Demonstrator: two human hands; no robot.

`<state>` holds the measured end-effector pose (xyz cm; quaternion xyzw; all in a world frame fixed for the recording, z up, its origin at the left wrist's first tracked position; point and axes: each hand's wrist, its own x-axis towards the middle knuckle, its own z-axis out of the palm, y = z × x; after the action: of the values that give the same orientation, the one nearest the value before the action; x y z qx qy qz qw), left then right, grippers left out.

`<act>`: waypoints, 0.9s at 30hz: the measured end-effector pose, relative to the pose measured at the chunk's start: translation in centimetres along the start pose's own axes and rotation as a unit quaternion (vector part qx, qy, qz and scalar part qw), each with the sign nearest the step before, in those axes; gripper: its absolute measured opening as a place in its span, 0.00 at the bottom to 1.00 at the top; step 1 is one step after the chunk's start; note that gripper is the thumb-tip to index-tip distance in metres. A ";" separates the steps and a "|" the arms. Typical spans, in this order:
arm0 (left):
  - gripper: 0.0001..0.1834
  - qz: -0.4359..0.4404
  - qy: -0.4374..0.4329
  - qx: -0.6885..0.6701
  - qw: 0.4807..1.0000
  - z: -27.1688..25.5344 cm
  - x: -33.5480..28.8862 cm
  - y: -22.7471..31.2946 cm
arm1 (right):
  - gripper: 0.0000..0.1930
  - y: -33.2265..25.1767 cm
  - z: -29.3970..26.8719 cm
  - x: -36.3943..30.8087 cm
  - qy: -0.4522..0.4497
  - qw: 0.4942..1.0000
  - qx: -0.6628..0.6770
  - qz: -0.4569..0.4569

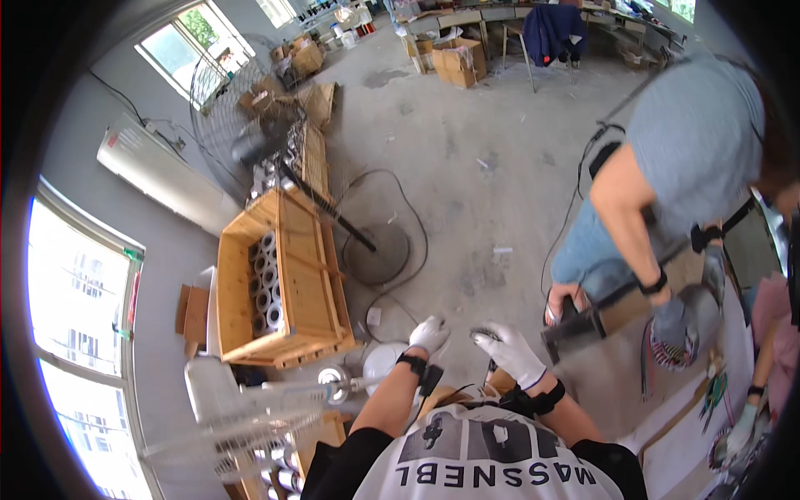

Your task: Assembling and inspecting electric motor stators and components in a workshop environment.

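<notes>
Left hand point(430, 334) near wooden crate point(302, 271), black fan point(328, 207), bending co-worker point(696, 129)

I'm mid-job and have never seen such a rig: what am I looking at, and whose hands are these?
There's no robot here. One wide fisheye camera, worn on a person's head, looks down, so straight edges bend. The white-gloved left hand and white-gloved right hand are the wearer's, held apart; whether either grips anything is unclear. On the grey floor stand a pale wooden crate of round silver pieces and a fan's round grey base. The grey-shirted person bending at right is someone else.
</notes>
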<state>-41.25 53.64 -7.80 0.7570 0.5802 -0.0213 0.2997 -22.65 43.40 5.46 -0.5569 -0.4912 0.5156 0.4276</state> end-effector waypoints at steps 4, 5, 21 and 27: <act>0.19 -0.087 -0.024 -0.058 0.994 -3.8 3.8 -6.4 | 0.11 -6.6 -2.5 10.9 -0.005 0.999 -0.025 -0.036; 0.19 -0.095 -0.001 -0.070 0.993 -3.4 4.9 -9.1 | 0.11 -7.8 -2.9 13.8 -0.015 0.999 -0.024 -0.039; 0.08 0.095 -0.047 -0.086 0.991 -14.0 49.4 -12.3 | 0.10 -13.7 -18.5 51.8 0.166 0.976 -0.096 -0.102; 0.10 -0.018 -0.154 -0.248 0.956 -21.5 66.9 12.3 | 0.12 -10.0 -31.8 55.3 0.308 0.947 -0.083 -0.022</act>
<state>-15.32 119.99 -10.36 0.6362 0.5277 0.0018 0.5628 7.11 100.53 10.03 -0.7113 -0.3882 0.2668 0.5217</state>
